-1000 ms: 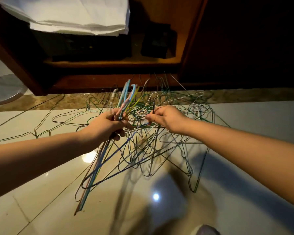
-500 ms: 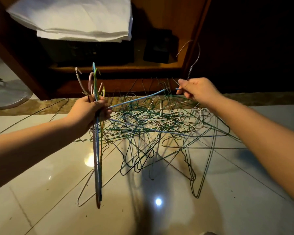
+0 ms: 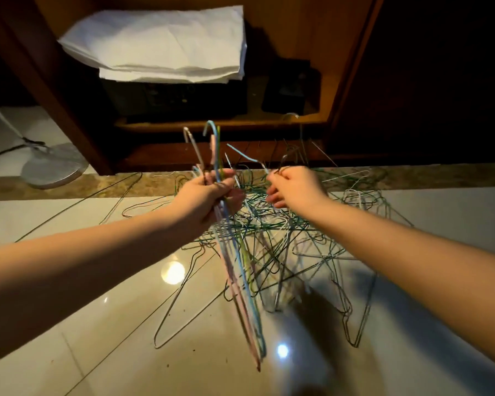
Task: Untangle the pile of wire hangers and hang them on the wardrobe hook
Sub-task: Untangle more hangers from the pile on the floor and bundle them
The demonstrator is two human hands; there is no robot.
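At frame centre, left hand clenched round a bundle of coloured hangers, hooks up; just right, right hand pinching a blue wire over the tangled hanger pile on the floor. Upper centre, open wardrobe holding folded white cloth atop a dark box.

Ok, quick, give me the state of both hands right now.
Left hand: grips a bundle of coloured hangers.
Right hand: over the tangled pile, touching wires; whether it grips one cannot be told.
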